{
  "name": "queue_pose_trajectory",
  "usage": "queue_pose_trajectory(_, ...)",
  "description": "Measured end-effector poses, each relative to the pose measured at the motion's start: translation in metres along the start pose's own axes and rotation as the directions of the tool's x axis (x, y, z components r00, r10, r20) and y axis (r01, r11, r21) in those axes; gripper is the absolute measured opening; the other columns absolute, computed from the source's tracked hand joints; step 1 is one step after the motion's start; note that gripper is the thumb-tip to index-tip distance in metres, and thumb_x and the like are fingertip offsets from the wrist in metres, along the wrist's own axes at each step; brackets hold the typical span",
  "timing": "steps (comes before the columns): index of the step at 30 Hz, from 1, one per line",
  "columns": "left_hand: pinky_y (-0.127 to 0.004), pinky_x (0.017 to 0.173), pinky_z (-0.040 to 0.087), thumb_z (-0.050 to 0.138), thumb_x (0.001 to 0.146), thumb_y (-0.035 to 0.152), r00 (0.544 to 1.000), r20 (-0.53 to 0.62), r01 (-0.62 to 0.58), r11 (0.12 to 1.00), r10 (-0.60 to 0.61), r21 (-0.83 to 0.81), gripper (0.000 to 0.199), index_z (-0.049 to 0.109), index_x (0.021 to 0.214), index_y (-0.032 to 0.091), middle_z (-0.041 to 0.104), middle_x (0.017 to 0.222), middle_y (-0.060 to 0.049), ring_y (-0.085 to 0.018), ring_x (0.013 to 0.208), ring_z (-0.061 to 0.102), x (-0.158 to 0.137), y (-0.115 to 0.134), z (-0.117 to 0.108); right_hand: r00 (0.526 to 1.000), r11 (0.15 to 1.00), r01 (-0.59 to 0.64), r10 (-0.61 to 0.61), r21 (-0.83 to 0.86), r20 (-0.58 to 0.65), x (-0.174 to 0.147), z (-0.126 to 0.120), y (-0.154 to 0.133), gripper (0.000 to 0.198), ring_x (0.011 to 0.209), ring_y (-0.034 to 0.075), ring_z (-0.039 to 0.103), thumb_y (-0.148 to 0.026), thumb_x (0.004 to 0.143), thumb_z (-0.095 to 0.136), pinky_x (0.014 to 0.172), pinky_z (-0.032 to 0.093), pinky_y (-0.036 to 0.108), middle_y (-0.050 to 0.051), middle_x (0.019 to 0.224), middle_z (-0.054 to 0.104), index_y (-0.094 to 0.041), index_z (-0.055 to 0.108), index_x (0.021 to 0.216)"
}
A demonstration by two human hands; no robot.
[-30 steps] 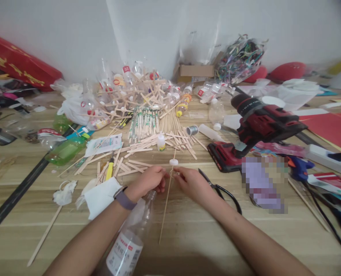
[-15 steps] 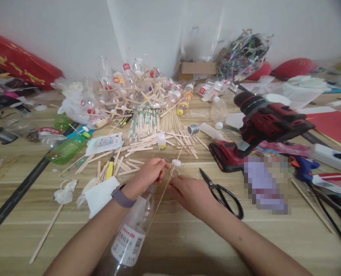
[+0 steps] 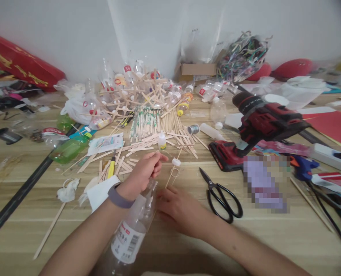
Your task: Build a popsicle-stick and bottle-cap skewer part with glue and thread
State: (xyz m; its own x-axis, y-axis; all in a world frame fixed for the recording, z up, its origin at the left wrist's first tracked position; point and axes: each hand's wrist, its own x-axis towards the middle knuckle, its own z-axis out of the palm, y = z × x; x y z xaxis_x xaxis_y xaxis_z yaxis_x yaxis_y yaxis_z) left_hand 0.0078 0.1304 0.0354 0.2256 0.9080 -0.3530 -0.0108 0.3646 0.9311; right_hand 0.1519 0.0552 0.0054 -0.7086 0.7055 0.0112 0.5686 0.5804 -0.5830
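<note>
My left hand (image 3: 147, 170) is closed in a pinch, with a thin strand (image 3: 164, 151) arching from its fingers toward a white bottle cap (image 3: 176, 162). The cap sits on a thin bamboo stick (image 3: 180, 153), which also has a small ring (image 3: 174, 173) beside it, below the cap. Lower down, my right hand (image 3: 177, 209) has its fingers curled around the stick; its fingertips are partly hidden and slightly blurred. A clear plastic bottle (image 3: 128, 239) with a white label leans between my forearms, its mouth just under my left hand.
Black scissors (image 3: 222, 197) lie right of my right hand, with a red cordless drill (image 3: 269, 119) beyond. A small glue bottle (image 3: 161, 142), loose craft sticks (image 3: 138, 147) and a yellow cutter (image 3: 111, 167) lie ahead. Bottles and stick frames (image 3: 141, 90) pile up at the back.
My right hand has slid down the stick toward me, away from the ring, to beside the bottle. My left hand has shifted slightly left, and the strand's arc shows more.
</note>
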Motion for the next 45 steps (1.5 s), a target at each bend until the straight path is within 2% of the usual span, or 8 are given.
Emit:
queue_pose_trajectory(3,-0.017,0.038,0.015,0.036,0.098,0.027,0.999,-0.046,0.005,0.996,-0.009,-0.09,0.032,0.057,0.077,0.015,0.032,0.042,0.01,-0.004,0.034,0.025,0.0,0.0,0.001,0.991,0.989,-0.084,0.095,0.118,-0.092,-0.001,0.0,0.001,0.017,0.093,0.022,0.061,-0.012,0.087,0.055,0.084,0.047,0.035,0.009,0.103,0.069,-0.018,0.068,0.097)
queue_pose_trajectory(8,-0.017,0.036,0.015,0.034,0.098,0.025,0.997,-0.048,0.055,0.975,-0.066,-0.214,0.031,0.055,0.077,0.016,0.03,0.04,0.011,-0.005,0.032,0.022,-0.002,-0.002,0.008,0.905,0.885,-0.283,0.374,0.371,-0.202,0.012,0.001,0.007,0.025,0.066,0.014,0.061,-0.026,0.092,0.053,0.06,0.047,0.028,0.01,0.097,0.07,-0.014,0.053,0.114)
queue_pose_trajectory(18,-0.017,0.038,0.016,0.034,0.099,0.026,0.998,-0.023,0.051,0.964,-0.059,-0.262,0.031,0.053,0.077,0.016,0.027,0.041,0.011,-0.004,0.033,0.019,0.001,0.006,0.007,0.923,0.814,-0.29,0.377,0.503,-0.078,0.028,0.005,0.003,0.039,0.065,0.013,0.062,-0.021,0.083,0.065,0.056,0.044,0.021,0.003,0.088,0.072,-0.016,0.052,0.12)
queue_pose_trajectory(22,-0.017,0.038,0.015,0.033,0.098,0.027,0.994,-0.006,0.11,0.977,-0.113,-0.185,0.029,0.052,0.079,0.017,0.026,0.042,0.012,-0.005,0.034,0.018,0.009,-0.005,0.0,0.948,0.873,-0.29,0.319,0.392,-0.008,0.017,0.001,0.0,0.03,0.068,0.016,0.064,-0.026,0.081,0.07,0.058,0.044,0.023,0.002,0.081,0.072,-0.019,0.062,0.11)
queue_pose_trajectory(28,-0.019,0.041,0.012,0.056,0.086,0.037,0.967,0.01,0.255,0.966,-0.255,0.036,0.021,0.05,0.077,0.019,0.033,0.048,0.012,-0.005,0.038,0.021,0.008,-0.031,-0.004,0.923,0.919,-0.369,0.38,0.14,-0.058,0.0,-0.008,0.001,0.016,0.082,0.03,0.066,-0.025,0.086,0.062,0.068,0.043,0.035,0.016,0.094,0.069,-0.011,0.068,0.093)
queue_pose_trajectory(32,-0.022,0.043,0.015,0.053,0.087,0.04,0.974,0.0,0.222,0.958,-0.226,0.181,0.022,0.057,0.081,0.019,0.036,0.051,0.009,-0.008,0.042,0.026,0.004,-0.038,-0.003,0.924,0.928,-0.355,0.367,0.117,-0.11,-0.006,-0.014,0.009,0.011,0.076,0.02,0.064,-0.023,0.088,0.058,0.065,0.041,0.028,0.008,0.095,0.069,-0.018,0.067,0.09)
queue_pose_trajectory(39,-0.025,0.046,0.016,0.057,0.082,0.034,0.989,0.044,0.112,0.909,-0.141,0.401,0.021,0.065,0.069,0.02,0.04,0.048,0.006,-0.012,0.044,0.029,0.011,-0.038,0.0,0.827,0.875,-0.458,0.484,0.155,-0.288,-0.008,-0.028,0.046,0.029,0.065,0.019,0.058,-0.025,0.092,0.042,0.062,0.038,0.029,0.006,0.07,0.065,-0.017,0.065,0.077)
queue_pose_trajectory(45,-0.025,0.047,0.016,0.062,0.079,0.035,0.974,0.153,0.082,0.887,-0.168,0.454,0.03,0.055,0.053,0.021,0.039,0.045,0.007,-0.011,0.043,0.029,0.015,-0.036,0.01,0.833,0.859,-0.41,0.49,0.306,-0.259,-0.004,-0.017,0.062,0.035,0.054,0.016,0.059,-0.025,0.092,0.038,0.054,0.043,0.025,0.001,0.063,0.065,-0.014,0.065,0.111)
